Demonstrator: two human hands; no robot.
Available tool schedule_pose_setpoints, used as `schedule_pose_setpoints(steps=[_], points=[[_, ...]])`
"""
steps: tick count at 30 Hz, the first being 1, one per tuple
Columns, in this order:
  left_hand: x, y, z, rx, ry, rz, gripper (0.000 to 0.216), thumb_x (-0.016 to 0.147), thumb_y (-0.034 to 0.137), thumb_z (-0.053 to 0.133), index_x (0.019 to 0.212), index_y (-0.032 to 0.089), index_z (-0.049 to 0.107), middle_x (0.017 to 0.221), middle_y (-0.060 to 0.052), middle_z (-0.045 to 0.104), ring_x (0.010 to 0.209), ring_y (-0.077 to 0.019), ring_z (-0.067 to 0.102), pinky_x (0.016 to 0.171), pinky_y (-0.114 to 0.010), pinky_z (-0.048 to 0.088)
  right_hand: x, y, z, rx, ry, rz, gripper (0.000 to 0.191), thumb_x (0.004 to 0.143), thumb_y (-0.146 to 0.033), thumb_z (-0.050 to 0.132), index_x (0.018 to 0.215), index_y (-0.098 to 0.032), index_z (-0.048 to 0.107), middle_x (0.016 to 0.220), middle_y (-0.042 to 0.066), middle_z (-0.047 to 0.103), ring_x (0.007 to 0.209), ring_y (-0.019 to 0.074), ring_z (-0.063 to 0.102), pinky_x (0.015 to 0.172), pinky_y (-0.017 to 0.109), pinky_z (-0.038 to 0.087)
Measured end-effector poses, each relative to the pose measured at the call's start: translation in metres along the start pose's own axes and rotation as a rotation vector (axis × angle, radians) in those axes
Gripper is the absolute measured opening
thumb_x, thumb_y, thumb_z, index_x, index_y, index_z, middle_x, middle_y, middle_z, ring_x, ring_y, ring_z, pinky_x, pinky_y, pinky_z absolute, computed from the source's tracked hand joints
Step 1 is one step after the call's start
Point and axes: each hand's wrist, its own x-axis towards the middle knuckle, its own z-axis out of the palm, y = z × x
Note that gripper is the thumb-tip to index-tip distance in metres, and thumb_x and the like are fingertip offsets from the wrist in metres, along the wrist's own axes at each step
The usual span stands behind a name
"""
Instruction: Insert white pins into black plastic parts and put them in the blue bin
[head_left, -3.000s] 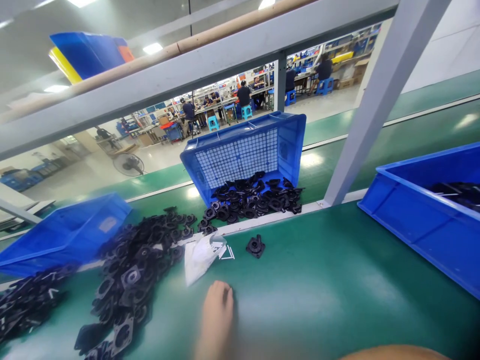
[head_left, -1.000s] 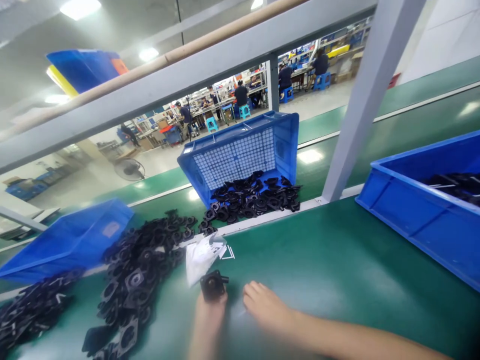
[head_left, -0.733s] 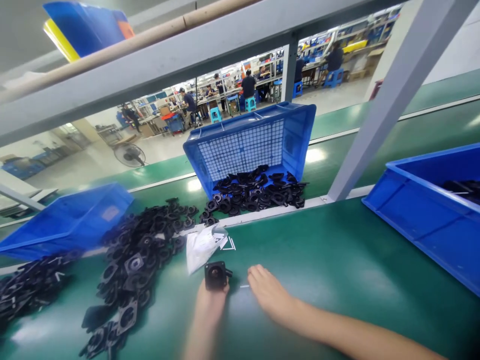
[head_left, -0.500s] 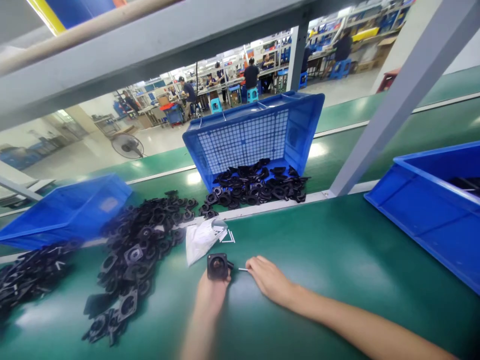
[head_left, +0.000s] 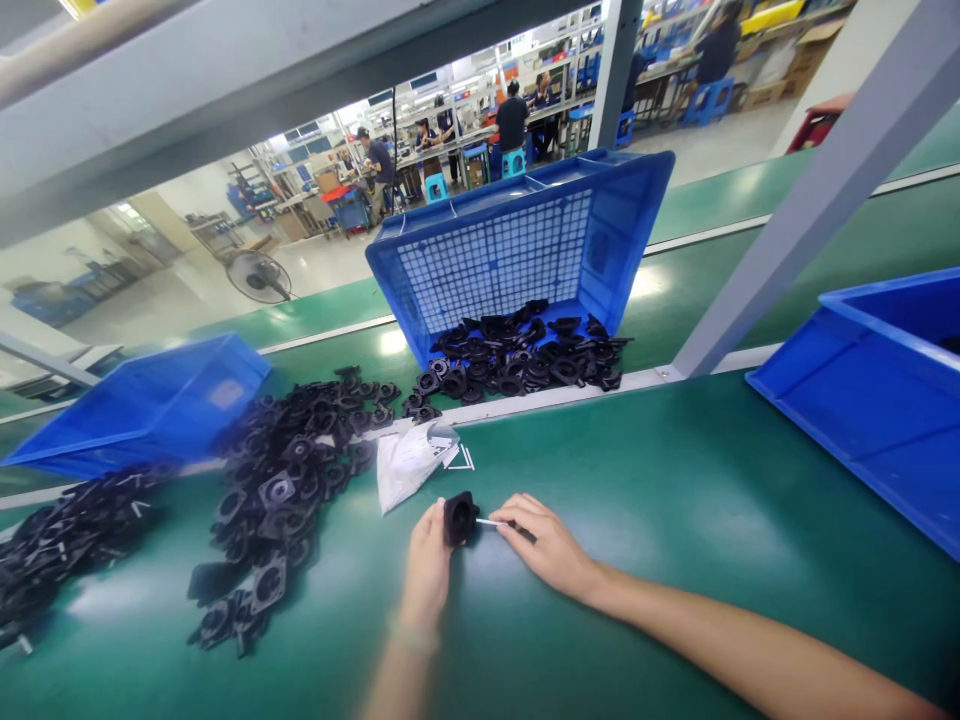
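My left hand [head_left: 426, 560] grips a small black plastic part [head_left: 459, 518] with a round socket, held just above the green table [head_left: 637, 500]. My right hand [head_left: 546, 541] pinches a thin white pin [head_left: 490, 522] whose tip points at the side of that part. A large heap of the same black parts [head_left: 292, 470] lies to the left. A white plastic bag [head_left: 409, 465] rests just beyond my hands.
A tilted blue mesh crate [head_left: 517, 245] spills more black parts [head_left: 525, 360] behind the table's white edge strip. Another blue crate [head_left: 142, 405] lies at the left, a blue bin [head_left: 877, 390] at the right. A grey slanted post [head_left: 795, 200] rises from the back edge. People work at distant benches.
The left hand picked the black part off the table and turned it sideways. The right hand came in, took a white pin and brought it up to the part. The camera tilted down.
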Motion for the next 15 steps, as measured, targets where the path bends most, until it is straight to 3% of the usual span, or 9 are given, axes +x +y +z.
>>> schedule_pose_setpoints(steps=[5,15], points=[[0.000,-0.009,0.000,0.160,-0.047,0.054,0.039,0.083,0.051,0.054,0.074,0.013,0.056,0.063,0.004,0.042,0.060,-0.0075,0.035,0.055,-0.018,0.033,0.001,-0.004,-0.001,0.009,0.020,0.016,0.021,0.096,-0.029,0.045,0.094,-0.020,0.064,0.082,0.003,0.058,0.078,0.0177,0.051,0.071,0.029,0.038],[0.003,-0.017,-0.004,0.246,-0.095,0.048,0.036,0.087,0.048,0.048,0.084,0.014,0.058,0.065,0.003,0.043,0.061,-0.0078,0.037,0.058,-0.019,0.033,-0.002,0.001,0.004,-0.046,-0.002,0.073,0.019,0.091,-0.025,0.046,0.090,-0.020,0.063,0.072,0.001,0.058,0.067,0.0151,0.052,0.063,0.025,0.038]])
